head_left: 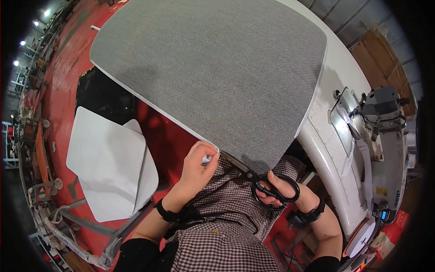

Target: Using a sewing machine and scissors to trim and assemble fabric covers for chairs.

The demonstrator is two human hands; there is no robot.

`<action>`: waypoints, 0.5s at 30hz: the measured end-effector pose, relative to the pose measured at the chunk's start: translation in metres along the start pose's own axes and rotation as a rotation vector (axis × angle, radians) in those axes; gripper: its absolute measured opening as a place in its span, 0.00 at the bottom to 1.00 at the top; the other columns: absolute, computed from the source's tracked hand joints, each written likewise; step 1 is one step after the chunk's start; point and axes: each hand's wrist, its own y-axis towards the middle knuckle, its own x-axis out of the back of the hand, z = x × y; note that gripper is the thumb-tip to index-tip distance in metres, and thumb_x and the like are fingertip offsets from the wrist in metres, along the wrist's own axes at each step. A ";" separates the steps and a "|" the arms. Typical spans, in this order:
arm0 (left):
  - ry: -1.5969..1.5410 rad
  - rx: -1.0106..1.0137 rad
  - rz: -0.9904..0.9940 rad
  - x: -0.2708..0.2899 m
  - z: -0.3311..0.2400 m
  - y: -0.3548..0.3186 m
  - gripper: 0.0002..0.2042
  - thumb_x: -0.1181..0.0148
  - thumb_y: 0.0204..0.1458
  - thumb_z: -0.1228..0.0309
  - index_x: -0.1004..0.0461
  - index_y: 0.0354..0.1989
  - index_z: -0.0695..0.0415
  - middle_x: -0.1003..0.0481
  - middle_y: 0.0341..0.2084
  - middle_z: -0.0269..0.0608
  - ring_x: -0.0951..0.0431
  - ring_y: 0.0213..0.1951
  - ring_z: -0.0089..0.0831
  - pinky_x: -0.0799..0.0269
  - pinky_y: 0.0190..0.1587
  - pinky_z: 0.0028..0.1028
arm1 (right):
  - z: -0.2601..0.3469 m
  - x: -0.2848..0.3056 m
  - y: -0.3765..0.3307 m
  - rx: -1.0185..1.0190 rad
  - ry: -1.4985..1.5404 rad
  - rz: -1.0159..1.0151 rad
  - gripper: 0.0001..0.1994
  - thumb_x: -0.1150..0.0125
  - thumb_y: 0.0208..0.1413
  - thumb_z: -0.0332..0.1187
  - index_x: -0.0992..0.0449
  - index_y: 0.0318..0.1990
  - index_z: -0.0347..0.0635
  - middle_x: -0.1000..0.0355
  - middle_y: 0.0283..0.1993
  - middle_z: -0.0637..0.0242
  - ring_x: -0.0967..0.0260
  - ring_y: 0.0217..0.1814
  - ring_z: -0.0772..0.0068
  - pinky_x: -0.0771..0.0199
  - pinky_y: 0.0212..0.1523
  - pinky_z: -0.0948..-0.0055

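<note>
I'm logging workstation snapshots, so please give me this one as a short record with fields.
Left hand: pinches the white trim at the fabric's near edge
Right hand: holds the scissors by the handles
Scissors: blades point toward the left fingertips; whether they are cutting cannot be told
Fabric: large grey piece, extending away from the person
Left side: overlapping white pieces
Right side: white table, sewing machine
Clothing: checked apron, dark sleeves
</note>
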 end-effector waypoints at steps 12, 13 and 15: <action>-0.087 0.104 0.022 0.000 0.005 -0.001 0.05 0.45 0.46 0.81 0.35 0.28 0.61 0.31 0.30 0.41 0.29 0.33 0.32 0.33 0.37 0.27 | -0.009 -0.004 0.001 0.034 -0.077 0.035 0.35 0.80 0.51 0.70 0.41 0.24 0.45 0.45 0.14 0.78 0.47 0.11 0.87 0.44 0.11 0.86; -0.101 0.095 0.017 0.000 0.006 -0.001 0.05 0.46 0.46 0.81 0.35 0.29 0.61 0.31 0.30 0.41 0.29 0.33 0.31 0.33 0.37 0.26 | -0.010 -0.004 0.001 0.022 -0.064 0.024 0.35 0.80 0.51 0.70 0.41 0.24 0.45 0.45 0.14 0.78 0.47 0.11 0.87 0.44 0.11 0.86; -0.105 0.099 0.023 0.000 0.007 -0.001 0.05 0.46 0.46 0.81 0.35 0.29 0.61 0.31 0.30 0.41 0.30 0.33 0.31 0.34 0.38 0.26 | -0.013 -0.004 0.000 0.054 -0.045 0.057 0.36 0.79 0.50 0.72 0.40 0.26 0.44 0.44 0.15 0.77 0.47 0.13 0.87 0.43 0.12 0.85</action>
